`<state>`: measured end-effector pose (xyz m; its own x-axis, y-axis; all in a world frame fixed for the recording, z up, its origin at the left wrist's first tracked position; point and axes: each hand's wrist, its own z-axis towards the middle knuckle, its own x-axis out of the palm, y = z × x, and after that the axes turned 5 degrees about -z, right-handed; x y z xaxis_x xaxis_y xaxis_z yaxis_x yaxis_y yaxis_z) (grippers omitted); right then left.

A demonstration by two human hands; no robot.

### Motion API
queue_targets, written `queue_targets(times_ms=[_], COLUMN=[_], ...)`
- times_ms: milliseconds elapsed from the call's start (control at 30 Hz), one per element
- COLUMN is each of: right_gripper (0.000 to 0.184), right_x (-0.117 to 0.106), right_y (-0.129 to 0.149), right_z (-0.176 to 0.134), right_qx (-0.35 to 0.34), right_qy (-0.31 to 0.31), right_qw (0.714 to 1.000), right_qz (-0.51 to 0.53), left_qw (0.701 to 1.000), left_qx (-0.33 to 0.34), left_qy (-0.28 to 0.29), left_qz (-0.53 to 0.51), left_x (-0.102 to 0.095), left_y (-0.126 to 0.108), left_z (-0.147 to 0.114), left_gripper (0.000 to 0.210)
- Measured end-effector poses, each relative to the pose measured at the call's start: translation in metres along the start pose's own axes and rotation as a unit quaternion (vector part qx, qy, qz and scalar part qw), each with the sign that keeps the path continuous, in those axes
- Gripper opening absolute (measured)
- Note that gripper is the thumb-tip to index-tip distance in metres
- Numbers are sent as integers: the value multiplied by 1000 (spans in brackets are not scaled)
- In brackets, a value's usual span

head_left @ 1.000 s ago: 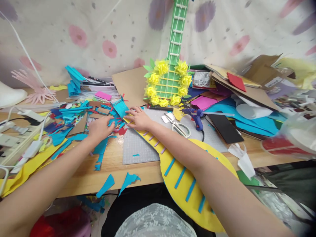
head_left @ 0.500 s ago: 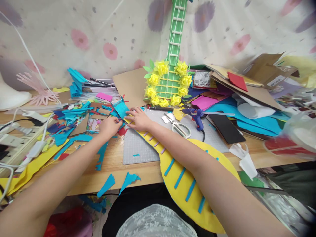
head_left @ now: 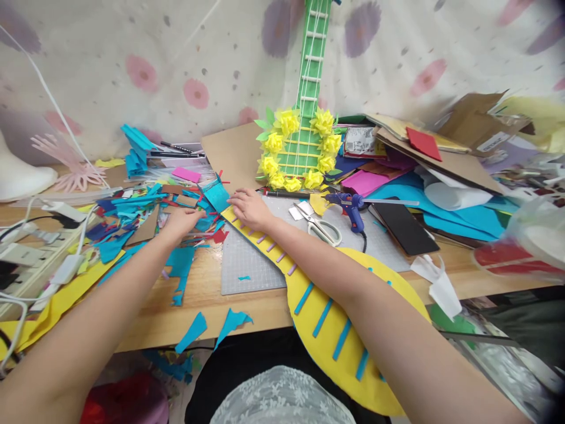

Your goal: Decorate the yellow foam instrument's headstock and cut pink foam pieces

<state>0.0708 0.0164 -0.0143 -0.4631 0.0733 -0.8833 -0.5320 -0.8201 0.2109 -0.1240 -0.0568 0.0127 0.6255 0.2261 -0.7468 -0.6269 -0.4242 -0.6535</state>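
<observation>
A yellow craft guitar [head_left: 326, 359] with blue strips on its body and small purple strips along its neck lies slanted across my lap and the table. Its blue head [head_left: 215, 195] points to the far left. My right hand [head_left: 250, 209] rests on the upper neck, fingers stretched over it near the head. To the left of the neck, apart from it, my left hand [head_left: 183, 221] is over the colored scraps [head_left: 132, 209] with its fingers pinched together. Whatever is between those fingertips is too small to make out.
Scissors [head_left: 318, 225], a blue glue gun [head_left: 353, 209] and a black phone [head_left: 404, 228] lie to the right. Behind stands a green craft guitar [head_left: 309, 88] with yellow flowers. A power strip [head_left: 26, 256] with cables sits left; stacked sheets [head_left: 445, 162] fill the right.
My left hand has moved left, away from the guitar's neck and over the scraps. My right hand remains on the neck, its fingers slightly shifted. The guitar stays in place.
</observation>
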Motion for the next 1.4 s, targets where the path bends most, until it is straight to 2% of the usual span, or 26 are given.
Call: queue_targets(times_ms=[67,167,267,400,500,633,867,1033,1133,1233,1300,1400], right_gripper=[36,38,41,43,41,38,35,36,37,39,40,40], right_x=[-4,-9,-8,0,7,10,8,8,5,-2,-6,-7], right_y=[-3,-8,-13,-17,-17,-14,-11,-11,-11,-13,-14,-16], right_z=[2,2,2,4,6,6,6,6,6,6,6,7], right_qx=[80,213,290,346,348,343,341,336,339,348,357,373], right_qy=[-41,-85,-62,-19,-16,-12,-6,-2,-3,-12,-17,-27], right_qw=[996,971,947,910,900,902,912,917,914,909,904,897], right_qz=[25,66,127,228,260,262,228,217,224,230,235,237], left_qw=[999,996,989,984,982,983,989,990,985,981,980,984], left_qx=[-8,-15,-40,-50,-40,-20,-22,-24,-38,-45,-52,-37], left_qy=[-3,31,64,79,82,62,51,64,96,106,77,-4], left_qz=[-38,-87,-128,-154,-165,-172,-134,-121,-138,-158,-178,-174], left_x=[1,3,4,5,8,12,9,6,-3,-22,-35,-46], left_y=[-2,-7,-8,0,6,8,-5,-9,-8,-11,-16,-24], left_z=[2,4,8,14,18,23,16,11,11,14,17,22], left_gripper=[26,26,28,37,41,33,22,24,31,29,25,22])
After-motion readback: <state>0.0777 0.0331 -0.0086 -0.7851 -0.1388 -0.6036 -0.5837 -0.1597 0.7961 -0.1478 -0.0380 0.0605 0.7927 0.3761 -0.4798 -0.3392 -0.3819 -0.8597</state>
